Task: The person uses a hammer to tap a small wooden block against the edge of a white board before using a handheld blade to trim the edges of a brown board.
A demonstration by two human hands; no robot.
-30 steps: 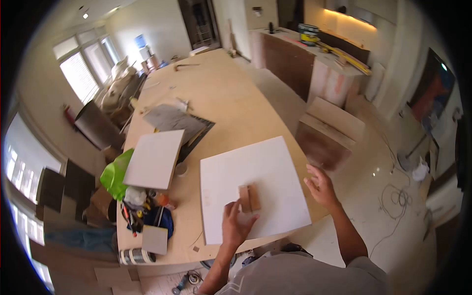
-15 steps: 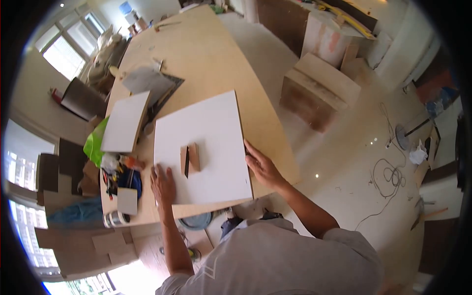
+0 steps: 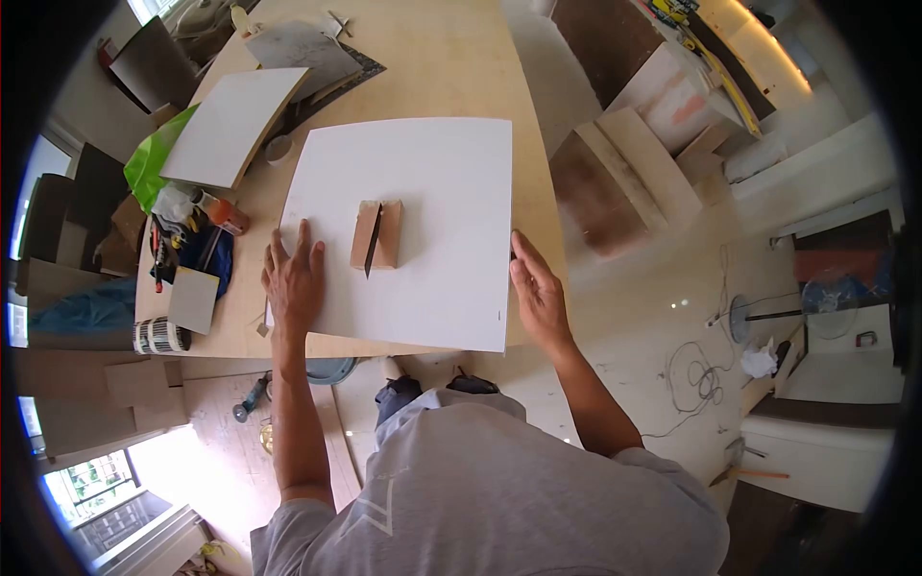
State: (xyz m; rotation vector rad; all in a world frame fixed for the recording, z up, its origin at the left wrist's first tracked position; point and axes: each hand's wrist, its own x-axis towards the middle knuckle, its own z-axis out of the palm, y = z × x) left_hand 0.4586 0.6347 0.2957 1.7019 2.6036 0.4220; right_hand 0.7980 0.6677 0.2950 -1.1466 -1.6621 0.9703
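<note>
A white square board (image 3: 442, 192) lies flat on the wooden worktable near its front edge. My left hand (image 3: 293, 283) rests palm down over the board's left edge, fingers spread. At the opposite edge my right hand (image 3: 540, 293) touches the side with its fingers stretched out; some fingertips are hidden by the edge. On the board sits a brown block (image 3: 388, 238), with a dark pointed strip running down its middle. Neither hand touches this block.
The worktable (image 3: 442, 58) also carries a second white board (image 3: 235, 120), a green bag (image 3: 158, 158), an orange-capped bottle (image 3: 223, 213), several tools and a small light panel (image 3: 194, 300). A cardboard-coloured box (image 3: 615, 182) and a coiled cable (image 3: 696, 379) lie on the floor at right.
The view has tilted down and turned, so the board appears straighter and higher. My left hand's fingers are spread wider on its edge. My right hand remains at the right edge.
</note>
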